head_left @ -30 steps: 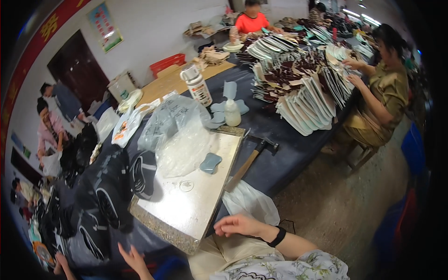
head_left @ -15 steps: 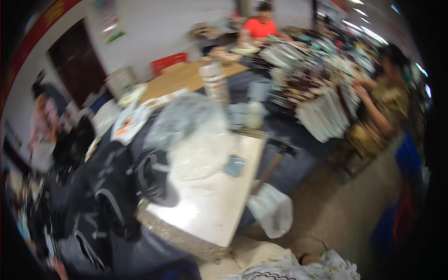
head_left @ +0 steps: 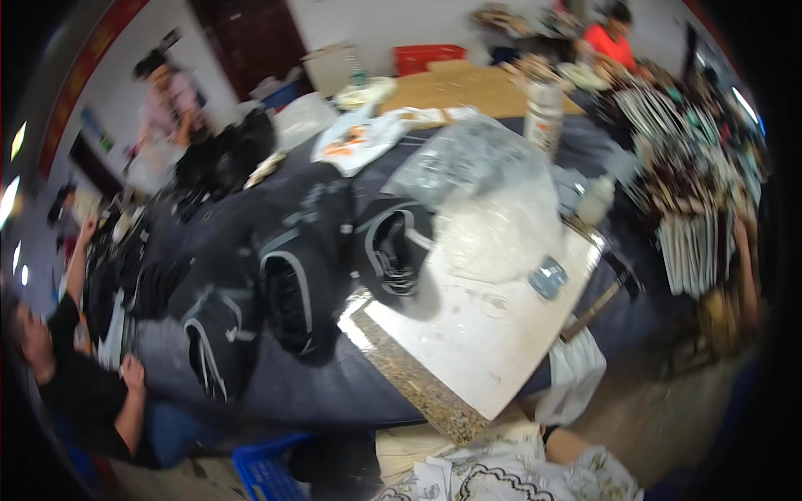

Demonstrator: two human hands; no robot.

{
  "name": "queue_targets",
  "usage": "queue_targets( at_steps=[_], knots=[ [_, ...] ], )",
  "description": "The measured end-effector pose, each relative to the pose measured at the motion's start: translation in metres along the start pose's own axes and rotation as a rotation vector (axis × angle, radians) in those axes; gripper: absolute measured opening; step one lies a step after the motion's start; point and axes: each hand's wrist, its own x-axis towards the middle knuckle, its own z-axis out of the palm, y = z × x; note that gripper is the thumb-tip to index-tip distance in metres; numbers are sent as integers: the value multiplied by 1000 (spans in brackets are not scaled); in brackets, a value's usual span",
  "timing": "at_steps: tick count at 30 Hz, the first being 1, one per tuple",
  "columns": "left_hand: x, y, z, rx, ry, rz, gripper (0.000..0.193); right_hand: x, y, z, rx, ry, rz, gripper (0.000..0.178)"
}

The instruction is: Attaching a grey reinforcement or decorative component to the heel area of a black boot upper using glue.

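Neither of my hands shows. At the lower edge is my floral-patterned clothing (head_left: 518, 480), with a patch of bare skin (head_left: 570, 446) beside a dark band; I cannot tell which part of me it is. Before me on the table lies a white board (head_left: 468, 334) on a speckled stone slab (head_left: 418, 376). A clear plastic bag (head_left: 497, 230) and a small blue-grey piece (head_left: 548, 277) rest on the board. Along its right side lies a hammer (head_left: 597, 309) with a wooden handle. Rolled stacks of black pieces with pale edging (head_left: 288, 288) stand to the left.
A white bag (head_left: 572, 380) hangs at the table's edge by the hammer. Beyond the board stand a squeeze bottle (head_left: 596, 200) and a tall white container (head_left: 544, 117). Stacked pieces (head_left: 693, 246) fill the far right. A person in black (head_left: 79, 397) sits left, near a blue crate (head_left: 263, 468).
My view has swung left, so the table and its things sit further right in the picture. The seated person in black now shows at the left. Nothing on the table has visibly moved.
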Motion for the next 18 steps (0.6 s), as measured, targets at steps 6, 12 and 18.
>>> queue_targets(
  at_steps=[6, 12, 18],
  knots=[
    [70, 46, 82, 210, -371, -18, 22, -74, 51, 43, 255, 222, 174, 37],
    [61, 44, 100, 280, -501, -137, 24, -133, 61, 78, 366, 267, 199, 36],
    [1, -4, 77, 117, -484, -212, 25, -163, 86, 66, 297, 246, 41, 36]
  ],
)
